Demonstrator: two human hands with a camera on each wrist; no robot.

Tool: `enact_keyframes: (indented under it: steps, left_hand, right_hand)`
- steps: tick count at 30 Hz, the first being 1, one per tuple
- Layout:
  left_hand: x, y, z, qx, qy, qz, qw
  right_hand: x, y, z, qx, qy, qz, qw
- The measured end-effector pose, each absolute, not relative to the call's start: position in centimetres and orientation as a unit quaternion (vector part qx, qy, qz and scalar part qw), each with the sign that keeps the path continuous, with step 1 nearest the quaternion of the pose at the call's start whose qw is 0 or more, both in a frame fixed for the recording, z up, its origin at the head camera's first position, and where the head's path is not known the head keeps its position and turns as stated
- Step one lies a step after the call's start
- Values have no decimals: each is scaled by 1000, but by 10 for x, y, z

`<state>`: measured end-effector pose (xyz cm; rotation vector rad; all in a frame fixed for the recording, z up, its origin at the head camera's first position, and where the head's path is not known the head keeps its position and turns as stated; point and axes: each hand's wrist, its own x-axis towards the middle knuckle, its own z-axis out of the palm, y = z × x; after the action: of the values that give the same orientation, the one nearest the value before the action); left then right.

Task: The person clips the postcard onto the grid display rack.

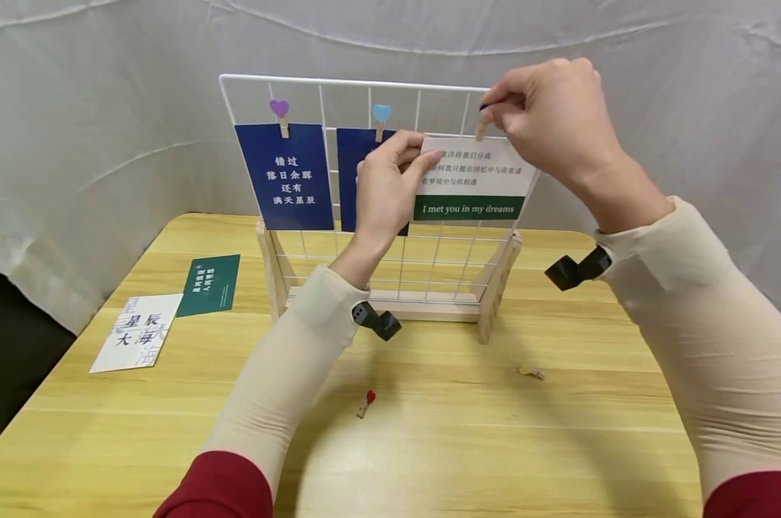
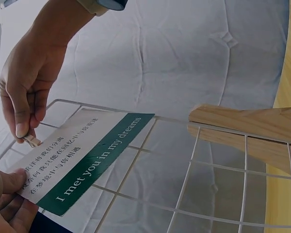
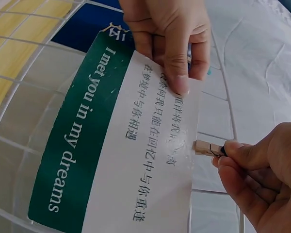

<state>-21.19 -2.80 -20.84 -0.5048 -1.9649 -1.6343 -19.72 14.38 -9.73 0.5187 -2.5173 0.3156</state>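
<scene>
Pale, creased fabric hangs behind a wood-grain table as a person in cream sleeves with red above works at a white wire grid on a wooden stand. At far left, a white card lies on the tabletop, its corner meeting a dark green card. Next, a navy card hangs on the grid under a purple heart clip. Lower, nearer the person, a red heart clip rests on the table. A second navy card, partly hidden, hangs under a light-blue heart clip. Before it, the left hand pinches the left edge of a white-and-green card, thumb in front, fingers behind, against the grid's upper right. The right hand pinches a wooden clip between thumb and fingers, tip at that card's top edge; I cannot tell whether it bites. Below right, a yellow-topped clip lies on the table.
</scene>
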Motion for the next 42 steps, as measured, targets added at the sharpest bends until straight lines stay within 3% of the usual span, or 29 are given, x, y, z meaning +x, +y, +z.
enact_keyframes:
  steps: [13,29,42]
  left_hand:
    - [-212,-29,-205,-183,-714,-627,253]
    - [-211,-23,-212,-179,-719,-601,299]
    - [-210,-22,-208,-166,-727,-600,292]
  right_hand:
    - [-194,140,-92,188,-940,113,262]
    - [-195,139,-95,173,-945,115,253]
    - [-194,138,-95,171,-946,113,253]
